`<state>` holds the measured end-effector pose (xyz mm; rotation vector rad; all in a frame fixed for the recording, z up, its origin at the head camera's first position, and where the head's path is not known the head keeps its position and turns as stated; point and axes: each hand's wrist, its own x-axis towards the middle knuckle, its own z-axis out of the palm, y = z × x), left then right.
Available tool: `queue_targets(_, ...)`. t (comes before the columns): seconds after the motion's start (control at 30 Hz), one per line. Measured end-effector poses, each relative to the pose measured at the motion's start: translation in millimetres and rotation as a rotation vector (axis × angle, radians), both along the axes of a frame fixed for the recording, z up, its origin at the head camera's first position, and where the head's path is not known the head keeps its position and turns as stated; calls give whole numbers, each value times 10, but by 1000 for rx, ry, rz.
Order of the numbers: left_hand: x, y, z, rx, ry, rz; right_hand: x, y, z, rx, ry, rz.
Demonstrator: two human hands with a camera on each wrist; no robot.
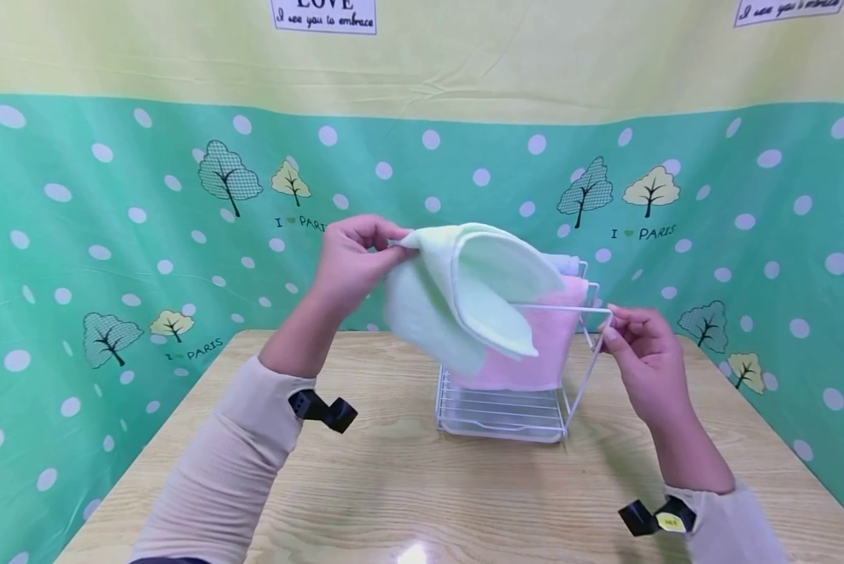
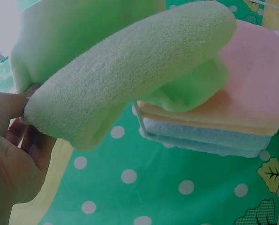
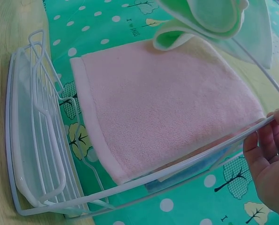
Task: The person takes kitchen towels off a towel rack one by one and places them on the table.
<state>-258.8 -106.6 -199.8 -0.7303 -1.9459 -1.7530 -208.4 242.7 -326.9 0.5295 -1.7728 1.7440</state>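
My left hand (image 1: 349,262) pinches the corner of a pale green towel (image 1: 429,313) between thumb and fingers. The towel hangs in a loose fold in front of a white wire rack (image 1: 502,432). At the rack's upper right front corner, my right hand (image 1: 649,364) holds the white wire frame with thumb and fingers. Draped over a bar behind the green towel is a pink towel (image 3: 162,108). Farther back hang a peach towel (image 2: 209,121) and a light blue towel (image 2: 205,137), both partly hidden by the nearer towels.
The rack stands on a wooden table (image 1: 365,486) and has a slatted base with a tray under it. Behind the table hangs a green and yellow curtain (image 1: 393,188) with dots and trees. Each wrist wears a small black camera (image 1: 323,410).
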Motion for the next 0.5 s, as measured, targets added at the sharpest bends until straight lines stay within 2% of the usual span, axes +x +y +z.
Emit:
queue_targets(0.33,17,-183,47,86,97,-11,12,-14,11,6,-30,-24)
queue_targets(0.5,19,-277,57,123,107,-23,11,-18,10,-8,-13,-6)
